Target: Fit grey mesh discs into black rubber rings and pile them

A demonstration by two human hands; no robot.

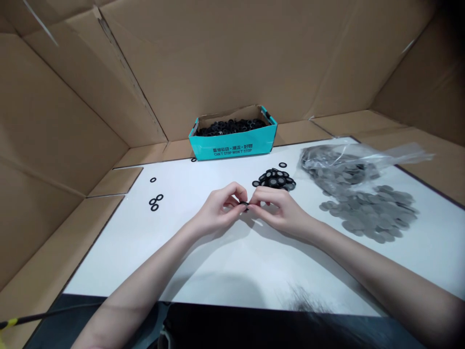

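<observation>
Between the fingertips of my left hand (pixel 221 206) and my right hand (pixel 274 206) is a small black ring (pixel 245 204), pinched from both sides just above the white tabletop. Both hands are closed on it, and the fingers partly cover it. Whether a grey disc sits inside the ring I cannot tell. Just beyond my right hand lies a pile of black rings with grey discs in them (pixel 274 180). Loose grey discs (pixel 378 213) are spread out to the right.
At the back stands a turquoise box (pixel 236 145) full of black rings. A clear plastic bag (pixel 337 165) of grey discs lies at the back right. Several loose rings (pixel 154 207) lie on the left, and another ring (pixel 282 165) behind the pile. Cardboard walls (pixel 236 58) enclose the white table (pixel 119 252).
</observation>
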